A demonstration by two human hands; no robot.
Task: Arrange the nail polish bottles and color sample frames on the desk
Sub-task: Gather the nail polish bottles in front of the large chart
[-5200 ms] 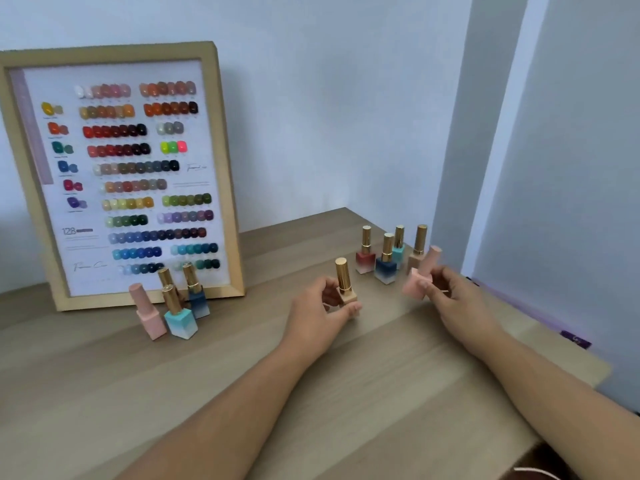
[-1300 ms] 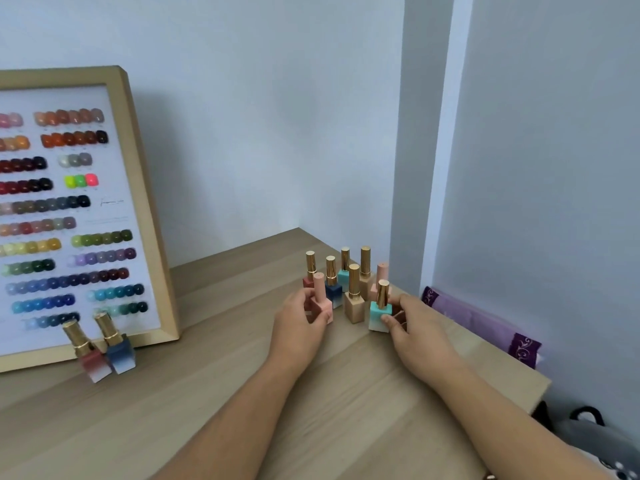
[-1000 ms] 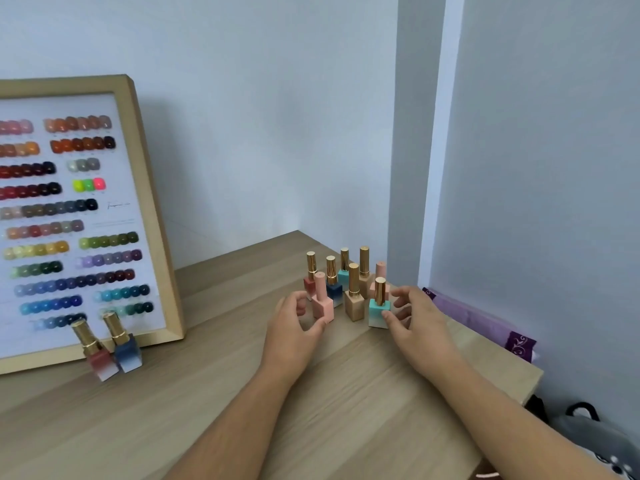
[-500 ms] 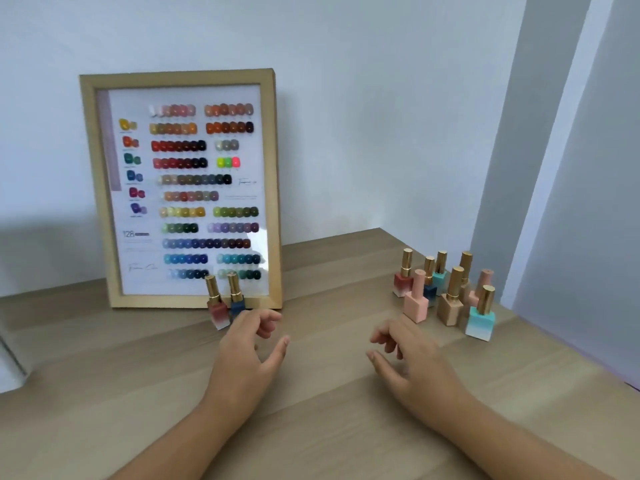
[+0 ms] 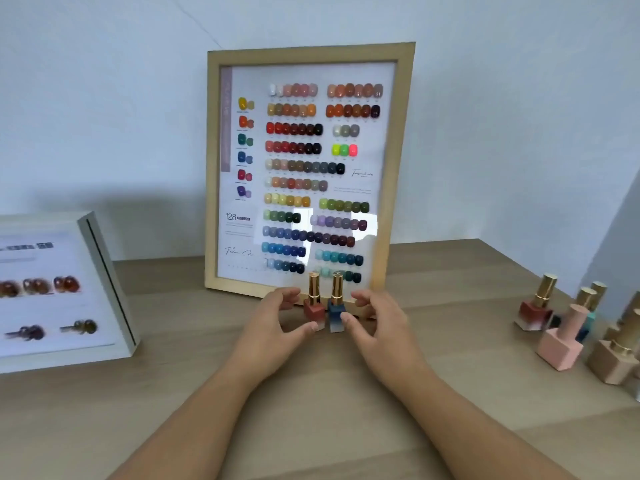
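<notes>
Moved: both hands have come away from the bottle group at the desk's right end and now sit at the two bottles in front of the wooden frame; the view has swung left, bringing a white frame into sight.
Left hand (image 5: 273, 327): fingers spread and loosely curved, not clamped; the thumb tip touches the base of the red bottle (image 5: 314, 308), and the other fingers hover just left of its gold cap.
Right hand (image 5: 381, 327): fingers apart and curved, gripping nothing; the thumb tip meets the lower corner of the blue bottle (image 5: 336, 311), and the other fingers stay clear on its right.
Two bottles: upright, just beside each other, between the hands, close to the wooden frame's bottom rail.
Wooden frame (image 5: 401, 168): stands on the desk (image 5: 311, 410) and leans back against the wall; it holds a white chart with rows of coloured nail swatches.
Chart writing: "128" reads clearly at lower left beside a small dark tag; the cursive line lower down may say "Fashion Color", but it is too blurred to be sure.
White frame (image 5: 104, 271): far left, tilted back, showing brown and dark swatches under a smeared dark heading that cannot be read.
Right group: a red-and-white bottle (image 5: 533, 313), a pink bottle (image 5: 562, 344), a tan bottle (image 5: 613, 362) and others behind, all upright, well apart from the hands.
</notes>
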